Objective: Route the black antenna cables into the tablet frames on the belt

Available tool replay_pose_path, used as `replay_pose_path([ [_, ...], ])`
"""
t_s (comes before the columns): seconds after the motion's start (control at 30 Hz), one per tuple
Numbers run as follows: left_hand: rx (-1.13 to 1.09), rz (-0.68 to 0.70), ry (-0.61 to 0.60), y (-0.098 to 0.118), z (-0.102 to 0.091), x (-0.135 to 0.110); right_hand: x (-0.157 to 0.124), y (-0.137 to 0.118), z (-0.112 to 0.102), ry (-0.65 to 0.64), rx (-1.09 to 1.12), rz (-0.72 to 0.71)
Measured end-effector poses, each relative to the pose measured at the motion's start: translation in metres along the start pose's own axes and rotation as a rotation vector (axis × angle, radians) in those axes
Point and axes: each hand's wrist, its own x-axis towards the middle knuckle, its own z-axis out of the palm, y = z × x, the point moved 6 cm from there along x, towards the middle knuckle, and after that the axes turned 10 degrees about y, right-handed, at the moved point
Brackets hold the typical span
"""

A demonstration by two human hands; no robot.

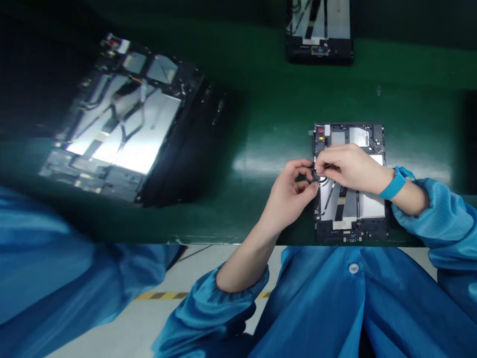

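Note:
An opened tablet (367,232) lies on the green table near its front edge, its inside facing up with flat cables, small boards and pale panels. My left hand (288,191) is at its left edge, thumb touching the frame and the fingers curled but apart from the thumb. My right hand (348,166) reaches over the tablet's upper left part, thumb and forefinger pinched together. A thin wire-like line shows by the pinch, and a thin dark cable (324,181) curves just below; the fingertips partly hide what is held. A blue band circles my right wrist.
Another opened tablet (160,132), blurred, lies tilted on a dark surface at the left. A third opened tablet (318,52) is at the top edge of view. A co-worker's blue sleeve (74,268) reaches in at lower left. The green table (261,114) ends at my blue coat.

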Motion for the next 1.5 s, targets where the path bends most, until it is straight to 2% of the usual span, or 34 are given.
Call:
replay_pose_path([
  [0.2,0.015,0.048,-0.05,0.004,0.0,-0.002,0.002,-0.001,0.0,-0.017,0.005,0.019],
  [0.37,0.023,0.003,-0.03,0.003,0.001,-0.002,0.002,0.0,0.0,-0.009,-0.005,0.001],
  [0.57,0.076,-0.047,0.01,0.009,0.005,0.009,0.008,0.006,-0.007,0.111,-0.086,0.004],
  [0.77,0.162,-0.022,-0.04,0.018,0.006,0.022,0.013,0.012,-0.007,0.109,-0.079,0.063],
  [0.9,0.161,-0.017,-0.027,0.019,0.004,0.025,0.013,0.012,-0.005,0.094,-0.073,0.076],
  [1.03,0.114,-0.09,-0.032,0.018,0.006,0.028,0.013,0.012,-0.005,0.105,-0.068,0.065],
  [1.2,0.097,-0.218,-0.049,0.021,0.01,0.039,0.014,0.015,-0.012,0.215,-0.126,0.129],
  [1.37,0.038,-0.196,-0.055,0.03,0.013,0.056,0.012,0.019,-0.02,0.317,-0.125,0.205],
  [1.5,-0.019,-0.169,-0.041,0.027,0.012,0.061,0.011,0.021,-0.02,0.318,-0.078,0.236],
])
